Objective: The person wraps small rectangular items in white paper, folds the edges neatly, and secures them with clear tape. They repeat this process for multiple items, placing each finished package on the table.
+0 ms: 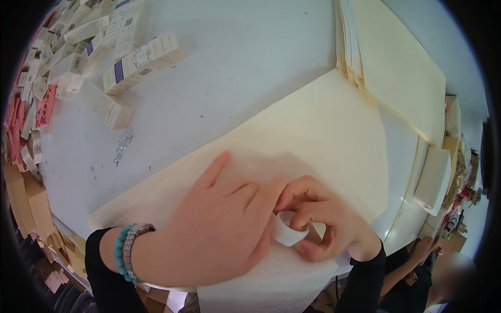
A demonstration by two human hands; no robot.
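A small white ring-shaped roll (287, 231) is in my right hand (327, 219), with fingers curled into and around its opening. My left hand (223, 223) lies just left of the roll, back upward, and its fingers meet the right fingertips. One left finger points away toward the far side; the left palm is hidden, so what it grips cannot be made out. Under both hands a large cream paper sheet (332, 117) spreads diagonally over the white table (235, 47). A whitish sheet (266, 289) hangs below the hands at the near edge.
Small printed cartons (145, 62) are heaped at the far left beside pink packets (46, 107). A clear crumpled plastic strip (124, 144) lies near them. Stacked cream sheets (399, 66) stand at the far right. Another person's arm (407, 262) shows at the lower right.
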